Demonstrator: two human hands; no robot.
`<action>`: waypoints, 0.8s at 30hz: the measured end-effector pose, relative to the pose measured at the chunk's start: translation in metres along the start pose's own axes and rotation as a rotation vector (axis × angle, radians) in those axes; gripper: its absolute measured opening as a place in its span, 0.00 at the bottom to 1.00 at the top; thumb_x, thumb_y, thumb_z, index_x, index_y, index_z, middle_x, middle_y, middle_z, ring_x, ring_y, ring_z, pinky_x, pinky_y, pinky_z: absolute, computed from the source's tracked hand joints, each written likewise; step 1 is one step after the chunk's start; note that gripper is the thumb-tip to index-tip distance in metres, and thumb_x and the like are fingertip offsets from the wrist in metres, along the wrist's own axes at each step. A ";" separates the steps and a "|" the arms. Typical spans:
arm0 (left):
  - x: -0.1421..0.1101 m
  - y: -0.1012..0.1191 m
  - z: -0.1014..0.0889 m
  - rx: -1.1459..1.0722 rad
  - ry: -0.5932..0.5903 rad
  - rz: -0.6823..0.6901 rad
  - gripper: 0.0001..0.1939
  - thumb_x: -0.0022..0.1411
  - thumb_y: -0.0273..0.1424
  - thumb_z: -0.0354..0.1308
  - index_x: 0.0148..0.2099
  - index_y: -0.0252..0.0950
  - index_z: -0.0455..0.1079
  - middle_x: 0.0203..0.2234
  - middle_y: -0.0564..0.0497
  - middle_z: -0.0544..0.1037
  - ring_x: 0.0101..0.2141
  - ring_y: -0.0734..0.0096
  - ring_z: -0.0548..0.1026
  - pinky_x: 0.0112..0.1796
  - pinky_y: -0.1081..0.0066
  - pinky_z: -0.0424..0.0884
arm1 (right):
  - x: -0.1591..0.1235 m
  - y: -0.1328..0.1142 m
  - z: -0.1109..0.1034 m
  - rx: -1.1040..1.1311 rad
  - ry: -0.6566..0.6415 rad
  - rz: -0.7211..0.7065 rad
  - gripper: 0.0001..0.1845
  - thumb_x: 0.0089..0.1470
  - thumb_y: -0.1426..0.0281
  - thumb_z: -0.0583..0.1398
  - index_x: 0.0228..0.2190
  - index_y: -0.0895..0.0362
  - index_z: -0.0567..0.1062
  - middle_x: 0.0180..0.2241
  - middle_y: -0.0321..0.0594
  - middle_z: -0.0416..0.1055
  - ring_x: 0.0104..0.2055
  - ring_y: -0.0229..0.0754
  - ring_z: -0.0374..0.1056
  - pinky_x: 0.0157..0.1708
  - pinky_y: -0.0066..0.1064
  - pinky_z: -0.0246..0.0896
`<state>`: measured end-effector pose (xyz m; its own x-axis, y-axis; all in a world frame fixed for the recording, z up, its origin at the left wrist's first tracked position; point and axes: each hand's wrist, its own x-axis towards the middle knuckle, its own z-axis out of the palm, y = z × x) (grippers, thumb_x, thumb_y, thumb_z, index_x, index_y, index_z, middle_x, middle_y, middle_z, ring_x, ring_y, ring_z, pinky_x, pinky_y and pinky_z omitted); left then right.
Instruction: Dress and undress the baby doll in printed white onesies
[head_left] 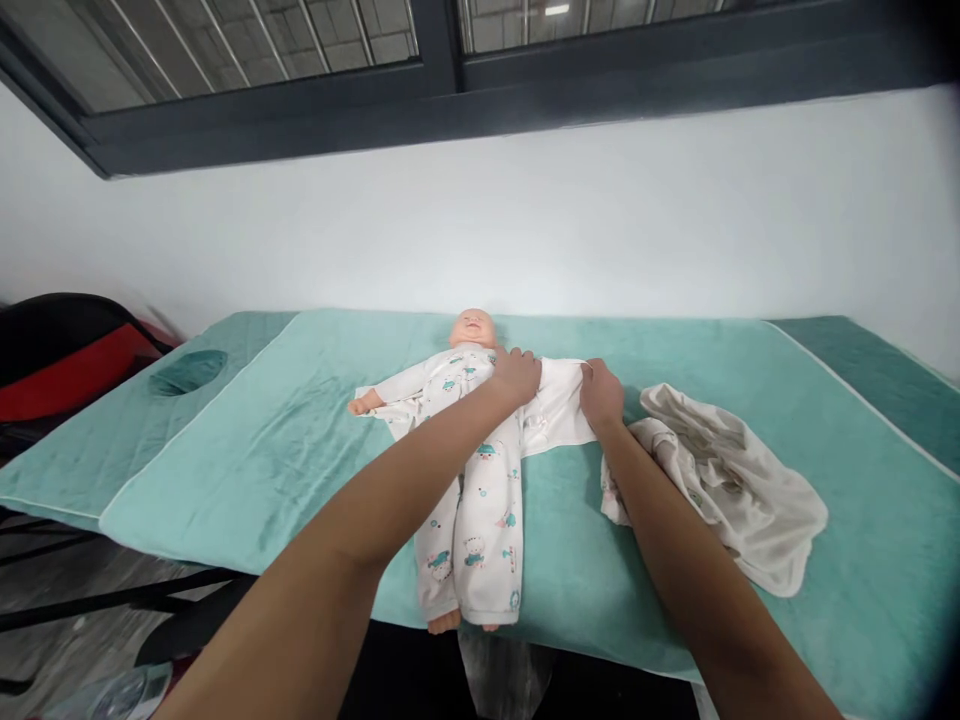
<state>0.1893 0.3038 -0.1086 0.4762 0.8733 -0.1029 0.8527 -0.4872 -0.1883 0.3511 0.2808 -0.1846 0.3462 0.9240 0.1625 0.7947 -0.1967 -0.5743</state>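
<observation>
A baby doll (473, 328) lies on its back on the green bed, its head toward the wall. It has on white patterned trousers (487, 540) and a white top, whose opened flap (559, 405) spreads out to the right. My left hand (517, 378) rests closed at the doll's shoulder, on the cloth; what its fingers hold is hidden. The outer edge of the white top is gripped in my right hand (602, 395). One doll hand (366, 403) pokes out of the sleeve on the left; the other arm is not visible.
A crumpled white cloth (739, 480) lies beside my right forearm. The green bed cover (262, 440) has a round face hole (189, 372) at its left end. Behind stands a white wall (480, 230) below a dark window frame (442, 60). A black and red chair (67, 365) is at the left.
</observation>
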 end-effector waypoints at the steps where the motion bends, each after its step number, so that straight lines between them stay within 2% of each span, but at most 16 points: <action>1: 0.004 0.005 0.004 0.008 0.010 -0.008 0.20 0.62 0.24 0.52 0.56 0.34 0.69 0.51 0.35 0.73 0.52 0.48 0.68 0.53 0.45 0.59 | 0.000 0.000 0.000 0.007 -0.007 -0.003 0.20 0.67 0.63 0.44 0.47 0.56 0.71 0.39 0.48 0.75 0.42 0.51 0.69 0.37 0.34 0.54; 3: 0.007 0.008 0.011 0.020 0.023 -0.017 0.20 0.64 0.23 0.48 0.56 0.34 0.68 0.50 0.35 0.73 0.51 0.49 0.69 0.53 0.43 0.57 | 0.001 0.001 0.000 0.020 -0.018 -0.006 0.19 0.66 0.63 0.45 0.47 0.56 0.71 0.39 0.48 0.75 0.42 0.51 0.69 0.38 0.34 0.54; 6: 0.005 0.001 0.011 0.033 0.045 0.004 0.20 0.66 0.23 0.43 0.56 0.34 0.68 0.50 0.35 0.73 0.51 0.49 0.68 0.51 0.44 0.58 | 0.003 0.001 -0.001 0.044 -0.022 0.007 0.19 0.66 0.64 0.46 0.46 0.56 0.72 0.40 0.48 0.75 0.42 0.50 0.69 0.38 0.34 0.55; 13: -0.009 -0.028 -0.014 0.075 0.102 0.003 0.18 0.67 0.23 0.44 0.55 0.31 0.67 0.50 0.33 0.72 0.51 0.48 0.68 0.48 0.51 0.62 | 0.007 0.005 -0.002 0.121 0.018 0.070 0.19 0.65 0.64 0.46 0.44 0.57 0.73 0.41 0.49 0.74 0.43 0.50 0.68 0.41 0.35 0.56; 17: -0.019 -0.053 -0.025 0.121 0.126 -0.006 0.16 0.69 0.30 0.47 0.55 0.30 0.65 0.48 0.34 0.72 0.48 0.49 0.69 0.44 0.57 0.64 | 0.010 0.008 -0.001 0.181 0.040 0.105 0.18 0.64 0.65 0.47 0.43 0.57 0.73 0.39 0.49 0.74 0.42 0.50 0.68 0.43 0.36 0.56; 20: -0.029 -0.072 -0.030 0.166 0.159 -0.015 0.18 0.69 0.37 0.49 0.54 0.30 0.65 0.46 0.35 0.72 0.46 0.51 0.70 0.42 0.59 0.64 | 0.012 0.010 -0.001 0.240 0.053 0.125 0.17 0.63 0.66 0.48 0.41 0.57 0.74 0.39 0.50 0.74 0.42 0.51 0.68 0.43 0.37 0.56; 24: -0.035 -0.078 -0.031 0.198 0.194 -0.035 0.22 0.69 0.41 0.49 0.55 0.28 0.63 0.47 0.35 0.71 0.46 0.52 0.70 0.41 0.61 0.63 | 0.013 0.012 0.002 0.328 0.080 0.140 0.16 0.61 0.65 0.49 0.38 0.57 0.74 0.38 0.51 0.74 0.41 0.52 0.67 0.43 0.38 0.57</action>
<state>0.1125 0.3114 -0.0597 0.4956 0.8636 0.0923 0.8200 -0.4302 -0.3775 0.3646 0.2913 -0.1908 0.4885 0.8644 0.1193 0.5390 -0.1915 -0.8202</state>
